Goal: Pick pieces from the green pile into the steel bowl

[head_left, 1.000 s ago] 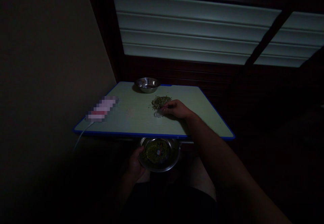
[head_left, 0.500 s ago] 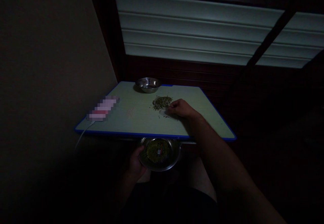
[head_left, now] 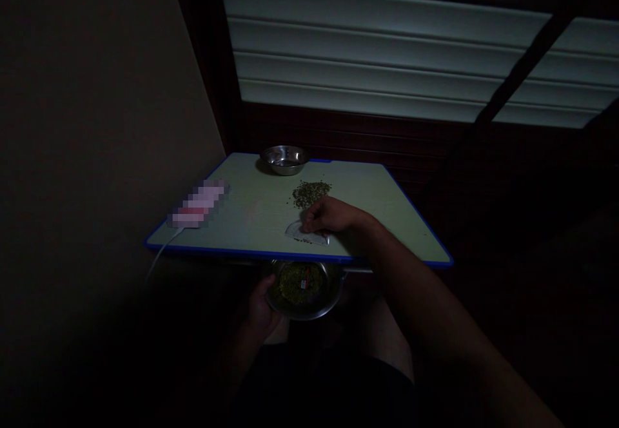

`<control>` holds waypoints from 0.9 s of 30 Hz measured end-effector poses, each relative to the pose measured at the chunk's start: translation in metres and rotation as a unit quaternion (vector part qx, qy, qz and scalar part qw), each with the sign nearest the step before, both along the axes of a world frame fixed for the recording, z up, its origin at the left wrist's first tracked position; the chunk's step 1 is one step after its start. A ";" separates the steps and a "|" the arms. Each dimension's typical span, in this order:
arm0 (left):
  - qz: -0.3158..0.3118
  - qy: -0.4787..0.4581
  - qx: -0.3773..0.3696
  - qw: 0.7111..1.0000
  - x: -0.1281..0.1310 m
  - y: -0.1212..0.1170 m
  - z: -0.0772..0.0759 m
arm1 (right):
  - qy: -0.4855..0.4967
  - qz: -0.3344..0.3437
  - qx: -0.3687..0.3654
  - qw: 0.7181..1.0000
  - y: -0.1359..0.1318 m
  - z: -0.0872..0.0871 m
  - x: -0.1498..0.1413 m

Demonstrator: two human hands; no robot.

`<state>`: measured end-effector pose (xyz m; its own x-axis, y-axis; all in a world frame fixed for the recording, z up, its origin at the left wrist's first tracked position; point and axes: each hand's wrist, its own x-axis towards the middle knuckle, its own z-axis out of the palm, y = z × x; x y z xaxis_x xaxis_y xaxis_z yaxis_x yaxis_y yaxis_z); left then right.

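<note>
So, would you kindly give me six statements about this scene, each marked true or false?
1. The right hand holds a clear half-round piece. True.
2. The far bowl stands on the tabletop, beyond the grain pile. True.
3. The left hand is touching the grain pile. False: it holds a lower bowl below the tabletop's near edge.
4. The lower bowl is bare inside. False: dark green contents show in it.
5. The tabletop has a blue rim. True.
6. The white cable hangs over the tabletop's right edge. False: it drops over the near edge, towards the left.
</note>
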<state>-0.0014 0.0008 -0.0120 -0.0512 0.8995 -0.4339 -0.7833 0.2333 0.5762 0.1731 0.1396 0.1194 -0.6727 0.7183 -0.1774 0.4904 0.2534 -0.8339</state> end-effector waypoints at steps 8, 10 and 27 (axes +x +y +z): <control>0.005 -0.003 0.024 1.000 0.003 0.000 0.006 | -0.004 0.035 -0.038 0.999 -0.010 0.001 -0.009; 0.004 -0.004 0.018 1.000 0.003 0.000 0.007 | -0.002 0.042 -0.050 0.998 -0.012 0.001 -0.009; -0.003 -0.018 0.032 0.999 0.002 -0.002 0.006 | 0.024 0.060 -0.074 0.995 -0.018 0.005 -0.008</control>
